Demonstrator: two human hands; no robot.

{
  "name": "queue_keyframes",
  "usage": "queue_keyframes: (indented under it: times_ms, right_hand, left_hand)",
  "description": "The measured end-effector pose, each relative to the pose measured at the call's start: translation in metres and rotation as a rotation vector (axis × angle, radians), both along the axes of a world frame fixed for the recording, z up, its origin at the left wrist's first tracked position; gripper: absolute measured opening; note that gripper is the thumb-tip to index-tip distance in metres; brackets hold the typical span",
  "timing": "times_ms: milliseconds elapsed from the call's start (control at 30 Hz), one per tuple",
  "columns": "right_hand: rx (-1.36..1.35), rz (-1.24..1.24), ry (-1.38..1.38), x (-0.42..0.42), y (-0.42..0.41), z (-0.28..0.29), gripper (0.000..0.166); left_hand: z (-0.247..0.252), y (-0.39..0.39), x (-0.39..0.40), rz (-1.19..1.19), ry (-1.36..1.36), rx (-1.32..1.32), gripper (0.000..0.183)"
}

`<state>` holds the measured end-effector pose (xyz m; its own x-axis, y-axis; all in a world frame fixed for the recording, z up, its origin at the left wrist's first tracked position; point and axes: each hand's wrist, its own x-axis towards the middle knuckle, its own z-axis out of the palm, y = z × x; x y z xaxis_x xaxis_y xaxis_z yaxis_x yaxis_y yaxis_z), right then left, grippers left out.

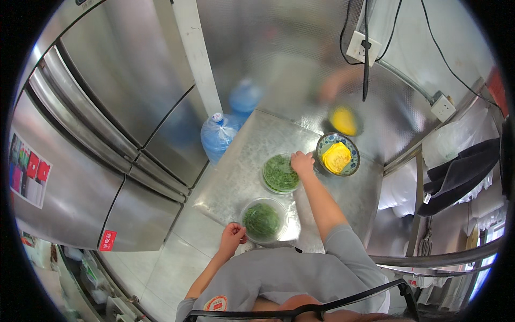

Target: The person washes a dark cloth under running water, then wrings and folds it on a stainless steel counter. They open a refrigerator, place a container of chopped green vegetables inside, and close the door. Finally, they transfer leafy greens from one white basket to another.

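Observation:
Two clear round containers of chopped green leaves stand on a stainless steel table [229,173]. At the far container [277,173], my right hand [302,163] touches or grips the right rim; whether it grips cannot be told. My left hand [233,237] is beside the left rim of the near container [263,220], its fingers curled; contact is unclear. A patterned blue-and-white bowl [353,161] to the right of my right hand holds a stack of round yellow sheets [336,157], perhaps egg.
A steel refrigerator [153,209] fills the left side. Large blue water bottles [219,137] stand beyond the table's left edge. Black cables hang by a wall socket [363,47]. Dark cloths [462,177] hang at the right, near shelves with plastic bags [454,141].

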<state>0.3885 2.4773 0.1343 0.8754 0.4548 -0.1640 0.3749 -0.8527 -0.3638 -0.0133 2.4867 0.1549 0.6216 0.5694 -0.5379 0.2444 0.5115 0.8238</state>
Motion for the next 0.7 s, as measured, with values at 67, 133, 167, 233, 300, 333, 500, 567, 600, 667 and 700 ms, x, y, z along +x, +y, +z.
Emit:
queue_keyframes:
  times_ms: [67,133,167,233,300,333,500,567,600,667,700]
  right_hand:
    - [0.033,-0.001,-0.011,-0.03,0.004,0.022,0.044]
    - [0.059,-0.018,-0.071,-0.035,-0.004,0.028,0.048]
    - [0.069,-0.012,-0.124,-0.032,-0.006,0.024,0.05]
    - [0.155,0.117,-0.23,-0.035,-0.008,0.026,0.058]
    - [0.306,0.361,-0.338,-0.046,-0.018,0.032,0.069]
    - [0.25,0.455,-0.354,-0.057,-0.021,0.039,0.074]
    - [0.06,0.656,-0.354,-0.08,-0.015,0.045,0.094]
    - [0.05,0.664,-0.357,-0.081,-0.008,0.044,0.095]
    - [0.046,0.671,-0.355,-0.083,-0.005,0.043,0.095]
    - [0.047,0.66,-0.364,-0.085,-0.005,0.044,0.097]
    - [0.045,0.655,-0.368,-0.086,-0.006,0.044,0.098]
  left_hand:
    - [-0.004,-0.001,-0.007,0.024,0.006,-0.006,0.014]
    - [-0.007,0.0,-0.004,0.008,0.013,0.006,0.015]
    - [-0.008,0.0,-0.003,0.001,0.011,-0.001,0.015]
    - [-0.003,0.002,-0.002,-0.004,0.009,-0.008,0.016]
    - [-0.003,0.001,-0.002,-0.001,0.009,-0.014,0.016]
    - [-0.004,0.002,-0.002,0.007,0.01,-0.016,0.016]
    - [-0.008,0.005,-0.002,-0.003,0.031,-0.032,0.017]
    - [-0.007,0.006,-0.001,-0.011,0.032,-0.037,0.017]
    - [-0.008,0.006,-0.002,-0.009,0.031,-0.039,0.017]
    - [-0.009,0.006,-0.004,-0.01,0.034,-0.045,0.017]
    - [-0.006,0.005,-0.003,-0.014,0.037,-0.052,0.017]
